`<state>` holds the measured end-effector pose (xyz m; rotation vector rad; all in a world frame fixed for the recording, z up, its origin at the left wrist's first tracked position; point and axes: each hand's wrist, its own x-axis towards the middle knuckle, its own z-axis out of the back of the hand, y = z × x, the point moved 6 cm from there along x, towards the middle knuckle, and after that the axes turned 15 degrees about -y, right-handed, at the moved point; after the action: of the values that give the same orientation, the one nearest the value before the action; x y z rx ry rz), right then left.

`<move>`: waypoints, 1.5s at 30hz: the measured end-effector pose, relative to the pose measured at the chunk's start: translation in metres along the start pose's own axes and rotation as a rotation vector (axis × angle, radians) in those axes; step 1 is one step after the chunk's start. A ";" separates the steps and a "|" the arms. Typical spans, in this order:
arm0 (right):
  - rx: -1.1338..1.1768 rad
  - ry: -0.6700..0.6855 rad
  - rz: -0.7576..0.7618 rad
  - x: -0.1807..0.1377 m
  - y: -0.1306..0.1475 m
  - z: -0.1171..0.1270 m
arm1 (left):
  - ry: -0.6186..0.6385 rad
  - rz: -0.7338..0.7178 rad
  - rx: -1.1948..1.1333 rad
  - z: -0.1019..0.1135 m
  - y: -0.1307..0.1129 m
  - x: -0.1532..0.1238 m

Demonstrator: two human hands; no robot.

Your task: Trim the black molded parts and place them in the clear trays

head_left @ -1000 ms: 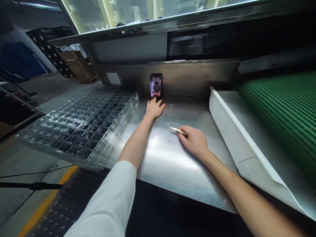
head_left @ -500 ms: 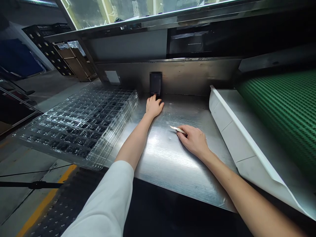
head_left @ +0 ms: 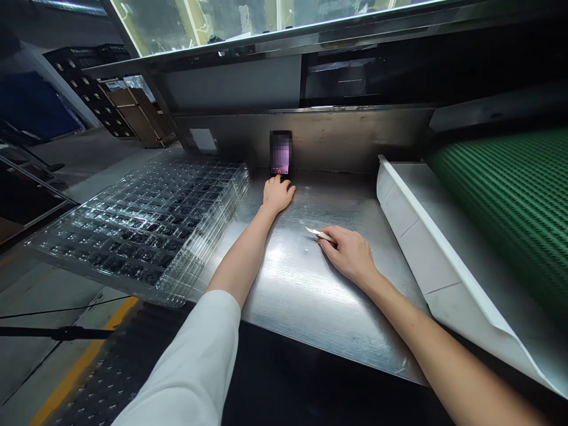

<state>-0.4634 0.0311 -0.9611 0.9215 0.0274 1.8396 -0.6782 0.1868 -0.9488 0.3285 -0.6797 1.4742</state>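
A smartphone (head_left: 281, 151) leans upright against the metal back wall, its screen lit with a pinkish, blurred picture and a red dot low down. My left hand (head_left: 277, 194) is open just below it, fingers stretched out, one fingertip at the phone's lower edge; whether it touches the screen I cannot tell. Nothing is held in that hand. My right hand (head_left: 348, 251) rests over the metal worktop (head_left: 306, 307), closed around a craft knife (head_left: 326, 236) with a pale handle. The knife's thin blade points left, away from the hand.
Left on the worktop lies a stack of clear plastic trays (head_left: 202, 251) with dark round parts in their pockets. A white-walled chute (head_left: 426, 254) and a green conveyor belt (head_left: 515, 195) border the right side. A glass-topped frame (head_left: 248, 44) overhangs the back.
The phone's screen has gone from dark to lit, with a red dot now visible. My left fingertip has drawn back slightly from the screen. My right hand has stayed put with the knife.
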 end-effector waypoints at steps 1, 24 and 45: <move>-0.001 0.000 0.001 0.000 0.000 0.000 | 0.004 -0.004 0.011 0.000 0.000 0.000; 0.012 -0.005 -0.013 -0.001 0.000 0.000 | -0.004 0.030 -0.068 -0.002 0.003 0.000; 0.004 -0.037 0.000 0.000 -0.001 -0.002 | -0.236 0.549 -0.190 0.011 0.039 0.038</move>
<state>-0.4636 0.0324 -0.9629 0.9585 0.0079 1.8229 -0.7199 0.2144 -0.9251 0.1742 -1.1566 1.8860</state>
